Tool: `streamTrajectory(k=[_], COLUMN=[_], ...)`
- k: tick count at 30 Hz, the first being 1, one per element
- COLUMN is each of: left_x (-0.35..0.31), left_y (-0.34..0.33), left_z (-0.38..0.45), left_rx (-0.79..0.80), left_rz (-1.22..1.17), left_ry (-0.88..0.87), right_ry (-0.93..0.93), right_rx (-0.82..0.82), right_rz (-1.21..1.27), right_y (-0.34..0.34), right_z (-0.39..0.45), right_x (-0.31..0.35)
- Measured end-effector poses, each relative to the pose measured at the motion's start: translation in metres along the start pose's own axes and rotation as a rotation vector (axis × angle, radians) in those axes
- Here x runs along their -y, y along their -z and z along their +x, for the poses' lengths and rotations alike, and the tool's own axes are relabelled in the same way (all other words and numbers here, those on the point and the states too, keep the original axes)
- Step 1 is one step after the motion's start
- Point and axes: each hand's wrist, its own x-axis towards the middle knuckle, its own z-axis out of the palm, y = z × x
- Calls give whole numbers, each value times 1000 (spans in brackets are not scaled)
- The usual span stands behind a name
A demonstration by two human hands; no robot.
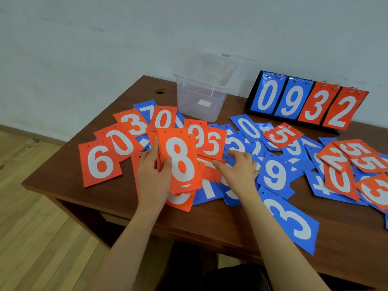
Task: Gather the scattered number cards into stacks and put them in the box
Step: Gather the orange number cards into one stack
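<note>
Left hand point(152, 177) holds orange stack point(180, 162), long axis upright; 8 faces up.

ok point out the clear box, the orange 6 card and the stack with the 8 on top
clear box point(201, 95), head view, on its front wall
orange 6 card point(99, 162), head view, on the white digit
stack with the 8 on top point(180, 160), head view, on the white 8 of the top card

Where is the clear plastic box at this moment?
In the head view, the clear plastic box stands at the back of the table, near the wall, left of the scoreboard stand and just behind the scattered cards.
</note>
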Motion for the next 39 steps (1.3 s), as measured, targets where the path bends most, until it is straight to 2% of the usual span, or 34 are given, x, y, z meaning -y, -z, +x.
streamTrajectory(k=[2,4,9,11,15,18,22,27,31,35,39], left_x=[3,3,2,0,-2,-7,-17,-22,-25,-25,-22], left_y=[2,2,4,6,9,6,-2,-21,-32,-33,-32], left_z=[2,2,-2,-2,-2,-5,-11,-17,-22,-20,-10], left_rx=[-5,0,19,18,6,9,7,37,53,55,58], left_rz=[-7,-2,20,15,11,21,29,-57,-126,-144,-111], left_ry=[6,-6,-19,-10,-11,-15,-6,40,49,88,81], right_ry=[-31,-30,-52,-6,-1,-9,14,66,138,168,165], right_rx=[92,135,134,47,-148,-305,-406,-330,-259,-103,-163], right_rz=[-200,-280,-188,-103,347,442,607,748,611,564,507], right_y=[-2,-7,-10,-9,5,16,27,30,13,0,3], right_z=[2,1,4,5,-1,-4,-11,-31,-41,-44,-25], right_x=[-4,-5,0,1,4,0,-5,6,11,8,3])
